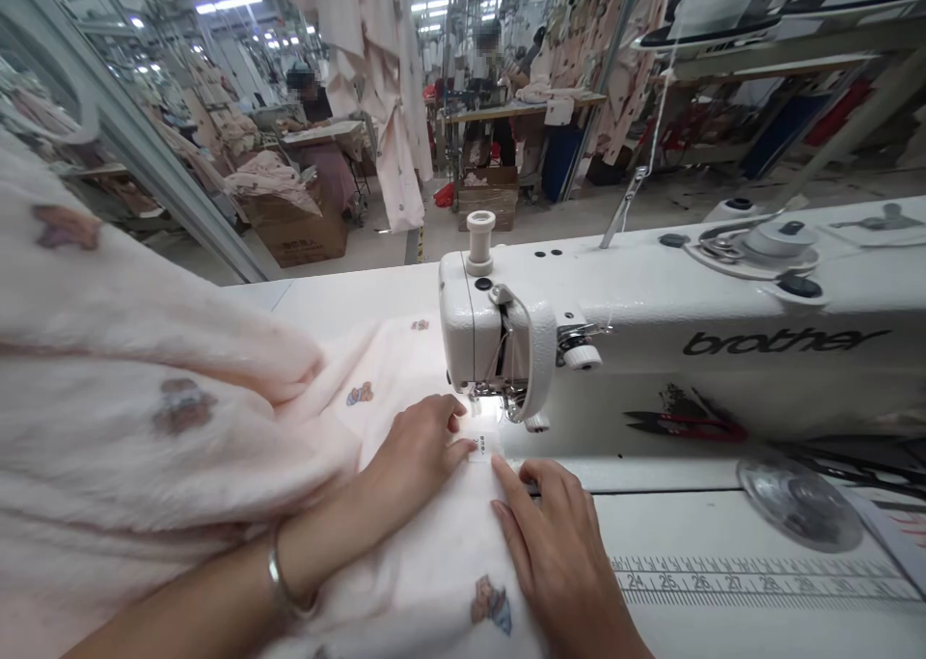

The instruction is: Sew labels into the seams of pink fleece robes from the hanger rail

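A pale pink fleece fabric (166, 418) printed with small bears lies heaped across the table and runs under the head of a white Brother sewing machine (651, 302). My left hand (412, 452) lies flat on the fabric, its fingertips beside a small white label (483, 445) just in front of the lit presser foot (496, 403). My right hand (554, 543) rests flat on the fabric too, with its index finger touching the label's near edge. Both hands press down with fingers stretched out.
Red-handled thread snips (687, 425) lie under the machine arm. A round metal disc (800, 500) and a printed ruler strip (759, 580) sit on the table at right. Other people work at tables behind, among hanging garments and cardboard boxes (300, 230).
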Motion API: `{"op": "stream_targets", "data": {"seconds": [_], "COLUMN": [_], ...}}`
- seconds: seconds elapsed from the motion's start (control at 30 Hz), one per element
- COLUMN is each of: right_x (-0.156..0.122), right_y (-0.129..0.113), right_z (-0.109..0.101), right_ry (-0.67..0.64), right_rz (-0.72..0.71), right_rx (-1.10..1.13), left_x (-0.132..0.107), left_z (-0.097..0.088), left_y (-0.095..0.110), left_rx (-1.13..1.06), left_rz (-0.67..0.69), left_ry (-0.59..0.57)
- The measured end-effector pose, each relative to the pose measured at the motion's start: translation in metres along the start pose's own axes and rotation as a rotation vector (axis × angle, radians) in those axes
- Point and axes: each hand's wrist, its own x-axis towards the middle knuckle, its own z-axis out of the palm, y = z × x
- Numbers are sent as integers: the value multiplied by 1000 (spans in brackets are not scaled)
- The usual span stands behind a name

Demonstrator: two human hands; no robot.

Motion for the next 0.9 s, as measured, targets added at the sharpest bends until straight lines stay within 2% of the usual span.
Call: {"op": "stream_targets", "data": {"seconds": [0.07,0.2,0.3,0.43,0.9], "right_x": [0,2,2,1,-1], "right_y": [0,0,0,-1,0], "right_z": [0,-1,-2,-3,-1], "right_ry": [-4,4,4,-9,-2], "right_rz": [1,-12,-15,-5,-3], "right_rx": [-5,-12,-10,-9,4], "left_x": [-14,-34,-35,-29,-34], "left_z": [-8,-12,-8,-3,1], "left_y": [0,-9,-18,-25,-33], "left_rx": [152,372,502,563,524], "left_rz": [164,538,694,726,691], "left_ry": [3,-124,-204,-238,-198]}}
